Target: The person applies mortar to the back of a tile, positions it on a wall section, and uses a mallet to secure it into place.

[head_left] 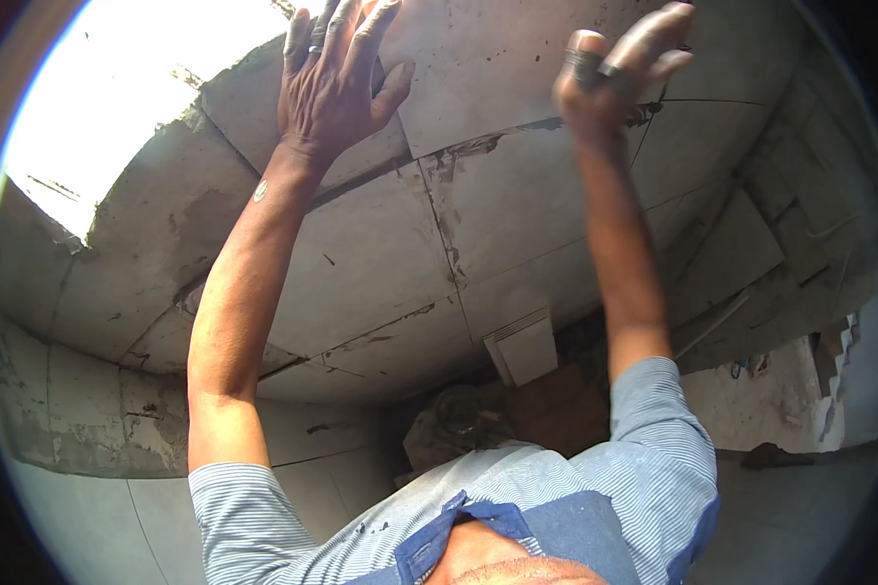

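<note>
My left hand (337, 93) is raised at the top of the view, its fingers stretched and spread against a large grey tile (371, 166). A ring shows on one finger, and the fingertips look dusty. Farther right, my right hand (619, 73) is lifted in front of another pale tile (527, 49); motion blurs it. Dark bands wrap two of its fingers, which are apart, and I see nothing held in it. Whether it touches the tile I cannot tell. Dark, uneven joints with smeared mortar (449, 195) run between the tiles.
Bright light comes through a ragged-edged opening (117, 107) at upper left. Near my body lie a pale box-like piece (524, 346) and a brown board (561, 409). Loose slabs (741, 234) and a broken, rough wall edge (829, 390) stand at the right.
</note>
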